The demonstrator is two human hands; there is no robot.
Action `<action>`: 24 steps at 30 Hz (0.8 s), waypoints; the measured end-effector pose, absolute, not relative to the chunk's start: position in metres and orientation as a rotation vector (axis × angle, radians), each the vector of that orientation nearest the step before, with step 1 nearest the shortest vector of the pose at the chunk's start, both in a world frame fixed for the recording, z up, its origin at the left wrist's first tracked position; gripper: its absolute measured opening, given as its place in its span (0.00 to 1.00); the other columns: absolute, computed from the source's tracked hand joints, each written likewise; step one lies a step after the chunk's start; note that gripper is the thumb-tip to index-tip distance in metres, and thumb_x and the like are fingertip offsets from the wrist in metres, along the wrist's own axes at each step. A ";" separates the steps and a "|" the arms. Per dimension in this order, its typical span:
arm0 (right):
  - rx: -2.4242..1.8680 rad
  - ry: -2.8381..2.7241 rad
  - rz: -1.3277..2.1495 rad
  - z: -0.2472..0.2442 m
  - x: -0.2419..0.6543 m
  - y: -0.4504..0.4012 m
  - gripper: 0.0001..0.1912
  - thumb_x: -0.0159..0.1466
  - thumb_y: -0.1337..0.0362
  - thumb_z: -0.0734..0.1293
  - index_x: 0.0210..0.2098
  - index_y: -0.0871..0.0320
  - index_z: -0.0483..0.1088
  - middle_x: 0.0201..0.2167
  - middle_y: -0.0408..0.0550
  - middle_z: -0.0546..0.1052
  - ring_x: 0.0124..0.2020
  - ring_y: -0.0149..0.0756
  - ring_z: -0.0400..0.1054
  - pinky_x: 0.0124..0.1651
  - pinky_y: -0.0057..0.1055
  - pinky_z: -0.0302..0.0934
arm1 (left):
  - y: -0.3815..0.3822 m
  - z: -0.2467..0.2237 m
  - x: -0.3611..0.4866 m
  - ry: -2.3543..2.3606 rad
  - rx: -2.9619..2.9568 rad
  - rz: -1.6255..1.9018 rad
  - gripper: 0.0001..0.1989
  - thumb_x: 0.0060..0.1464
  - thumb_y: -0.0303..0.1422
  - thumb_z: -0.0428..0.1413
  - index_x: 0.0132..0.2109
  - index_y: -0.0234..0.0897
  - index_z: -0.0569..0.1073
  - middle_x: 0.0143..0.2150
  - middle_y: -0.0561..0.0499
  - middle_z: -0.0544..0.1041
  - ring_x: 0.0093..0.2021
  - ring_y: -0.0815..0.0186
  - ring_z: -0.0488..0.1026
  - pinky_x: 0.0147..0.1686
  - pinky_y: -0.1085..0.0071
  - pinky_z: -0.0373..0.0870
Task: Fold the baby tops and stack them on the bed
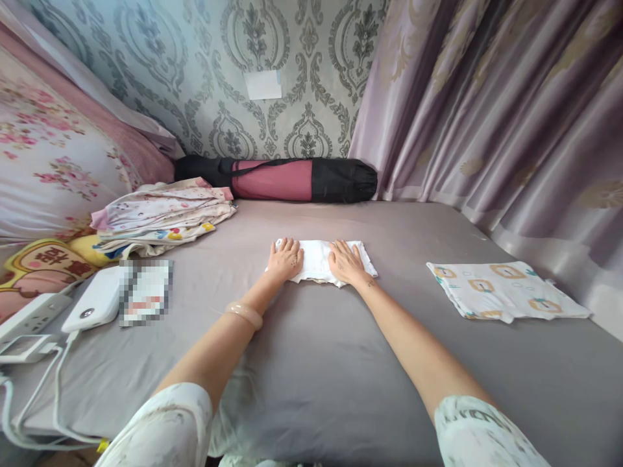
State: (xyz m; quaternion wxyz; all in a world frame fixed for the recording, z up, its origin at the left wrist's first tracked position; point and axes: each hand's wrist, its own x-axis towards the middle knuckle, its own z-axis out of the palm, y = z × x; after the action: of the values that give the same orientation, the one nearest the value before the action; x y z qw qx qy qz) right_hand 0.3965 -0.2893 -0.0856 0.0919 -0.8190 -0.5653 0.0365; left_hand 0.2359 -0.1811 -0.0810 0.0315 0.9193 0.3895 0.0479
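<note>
A folded white cloth (316, 261) lies flat on the grey sheet (321, 350) in the middle of the view. My left hand (286, 259) rests palm down on its left end, with the fingers spread. On the cloth's right part lies my right hand (346, 261), also palm down with fingers apart. Bare white cloth shows between the two hands. Another folded cloth (509, 290), white with orange and green prints, lies by itself to the right.
Printed clothes (168, 214) are piled at the back left. A white power bank (97, 299), a blurred flat item (146, 293), a power strip (34, 314) and cables lie at the left. A black and pink rolled bag (272, 179) lies along the wall; curtains hang right.
</note>
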 end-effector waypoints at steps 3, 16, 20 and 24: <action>-2.443 -1.673 0.112 -0.081 0.401 -0.293 0.29 0.71 0.61 0.46 0.68 0.63 0.53 0.70 0.54 0.52 0.71 0.43 0.41 0.70 0.50 0.33 | -0.177 -0.079 0.232 1.228 2.818 0.132 0.26 0.67 0.38 0.33 0.66 0.36 0.59 0.70 0.44 0.58 0.71 0.56 0.49 0.67 0.47 0.44; -2.539 -1.618 0.124 -0.083 0.419 -0.305 0.31 0.70 0.59 0.45 0.68 0.69 0.51 0.71 0.56 0.50 0.71 0.42 0.39 0.70 0.44 0.35 | -0.159 -0.089 0.213 1.203 2.768 0.130 0.28 0.66 0.40 0.34 0.68 0.37 0.57 0.71 0.42 0.53 0.71 0.54 0.49 0.66 0.47 0.48; -2.513 -1.598 0.070 -0.082 0.432 -0.312 0.32 0.71 0.58 0.45 0.70 0.68 0.48 0.72 0.55 0.46 0.72 0.41 0.36 0.71 0.44 0.33 | -0.153 -0.086 0.198 1.124 2.821 0.226 0.28 0.66 0.40 0.34 0.68 0.39 0.56 0.72 0.45 0.52 0.72 0.57 0.46 0.67 0.47 0.42; -2.534 -1.602 0.169 -0.088 0.439 -0.317 0.33 0.71 0.58 0.44 0.70 0.70 0.47 0.71 0.55 0.46 0.72 0.42 0.37 0.71 0.43 0.35 | -0.147 -0.091 0.188 1.080 2.791 0.148 0.29 0.67 0.41 0.33 0.69 0.38 0.54 0.71 0.45 0.53 0.71 0.58 0.49 0.67 0.49 0.47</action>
State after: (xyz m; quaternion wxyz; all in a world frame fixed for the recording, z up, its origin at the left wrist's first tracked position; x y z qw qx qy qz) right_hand 0.4394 -0.3165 -0.0885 0.0693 -0.8419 -0.5323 0.0563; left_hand 0.1881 -0.1475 -0.0908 0.0727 0.9291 0.3594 0.0491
